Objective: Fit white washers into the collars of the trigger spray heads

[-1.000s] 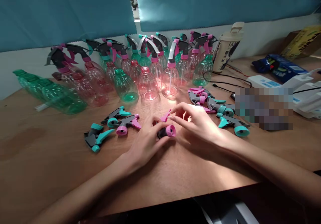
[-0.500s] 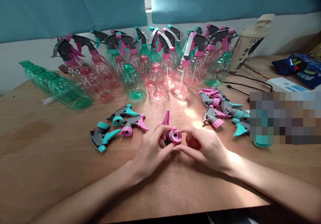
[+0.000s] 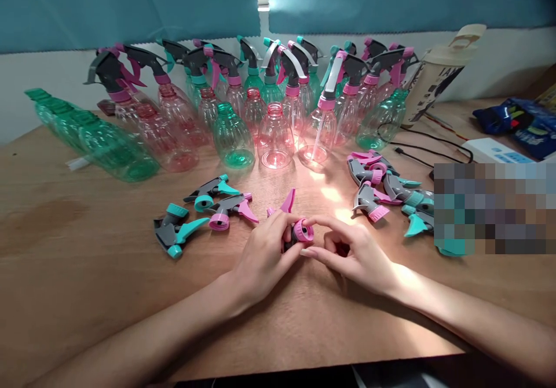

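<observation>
My left hand (image 3: pixel 264 255) is closed around a dark spray head with a pink trigger and pink screw cap (image 3: pixel 299 230), held just above the wooden table (image 3: pixel 87 272). My right hand (image 3: pixel 351 252) pinches at the pink cap from the right with thumb and forefinger; a clear dip tube may be there but is too thin to make out. An open pink bottle (image 3: pixel 274 139) and an open green bottle (image 3: pixel 232 139) stand right behind.
Several capped spray bottles (image 3: pixel 299 87) stand in rows at the back. Green bottles (image 3: pixel 95 142) lie at left. Loose spray heads lie at left (image 3: pixel 204 208) and right (image 3: pixel 382 188). A cream jug (image 3: pixel 438 75), cables and a white power strip (image 3: pixel 495 150) sit at right.
My right hand has pulled in from above the trigger to pinch at the pink cap. My left hand has turned the spray head so that its cap faces the right hand.
</observation>
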The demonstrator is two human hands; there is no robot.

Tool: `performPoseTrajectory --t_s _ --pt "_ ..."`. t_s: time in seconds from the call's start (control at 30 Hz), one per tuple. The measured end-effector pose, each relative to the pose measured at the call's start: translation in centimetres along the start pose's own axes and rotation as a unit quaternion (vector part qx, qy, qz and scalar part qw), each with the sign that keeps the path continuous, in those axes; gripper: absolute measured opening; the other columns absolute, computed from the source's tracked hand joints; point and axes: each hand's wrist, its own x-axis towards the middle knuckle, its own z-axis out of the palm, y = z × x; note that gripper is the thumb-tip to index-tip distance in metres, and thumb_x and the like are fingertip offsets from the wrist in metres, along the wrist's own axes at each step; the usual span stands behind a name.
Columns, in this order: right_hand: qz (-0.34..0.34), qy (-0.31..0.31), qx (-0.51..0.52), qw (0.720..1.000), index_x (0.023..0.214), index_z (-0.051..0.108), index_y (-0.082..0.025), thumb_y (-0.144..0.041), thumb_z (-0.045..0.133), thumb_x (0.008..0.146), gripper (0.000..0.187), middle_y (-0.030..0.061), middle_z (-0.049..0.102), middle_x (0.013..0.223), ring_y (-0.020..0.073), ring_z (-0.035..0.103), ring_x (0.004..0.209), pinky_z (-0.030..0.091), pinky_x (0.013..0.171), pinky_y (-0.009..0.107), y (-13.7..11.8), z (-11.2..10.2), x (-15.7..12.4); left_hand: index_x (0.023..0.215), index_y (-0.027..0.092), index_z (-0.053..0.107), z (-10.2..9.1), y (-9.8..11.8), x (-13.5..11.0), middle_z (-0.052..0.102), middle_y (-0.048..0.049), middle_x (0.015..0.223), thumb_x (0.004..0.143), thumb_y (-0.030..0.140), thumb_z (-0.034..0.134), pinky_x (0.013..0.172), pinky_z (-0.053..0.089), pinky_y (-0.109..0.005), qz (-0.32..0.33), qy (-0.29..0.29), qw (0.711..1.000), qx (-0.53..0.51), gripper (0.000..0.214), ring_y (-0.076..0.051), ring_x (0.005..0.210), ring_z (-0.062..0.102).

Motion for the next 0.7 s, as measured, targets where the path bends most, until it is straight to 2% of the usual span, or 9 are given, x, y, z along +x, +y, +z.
performPoseTrajectory --t_s 0.37,0.53,0.7 --pt "0.007 -0.035 0.037 0.999 0.107 0.041 -0.022 -0.033 0.062 0.088 0.03 -0.012 0.036 0.057 0.007 0.037 0.047 0.028 0.044 0.018 0.6 0.15 -0.3 0.108 0.016 0.057 -0.17 0.17 -0.24 0.054 0.0003 0.083 0.085 0.012 0.061 0.068 0.041 -0.026 0.007 -0.035 0.999 -0.03 0.023 -0.015 0.073 0.051" --pt "-0.018 -0.042 0.002 0.999 0.108 0.043 -0.022 -0.032 0.061 0.089 0.028 -0.0115 0.037 0.057 0.0068 0.036 0.046 0.028 0.044 0.018 0.57 -0.17 -0.15 0.108 0.017 0.057 -0.17 0.17 -0.15 0.054 0.0003 0.084 0.085 0.011 0.061 0.069 0.042 -0.026 0.007 -0.036 0.999 -0.032 0.024 -0.015 0.073 0.052" --pt "-0.081 -0.05 -0.079 0.992 0.113 0.045 -0.021 -0.028 0.057 0.092 0.025 -0.0093 0.04 0.06 0.0072 0.04 0.048 0.032 0.046 0.018 0.65 -0.42 -0.08 0.109 0.018 0.058 -0.21 0.17 -0.13 0.055 -0.0001 0.086 0.087 0.015 0.06 0.07 0.043 -0.026 0.012 -0.04 0.999 -0.028 0.022 -0.015 0.074 0.052"
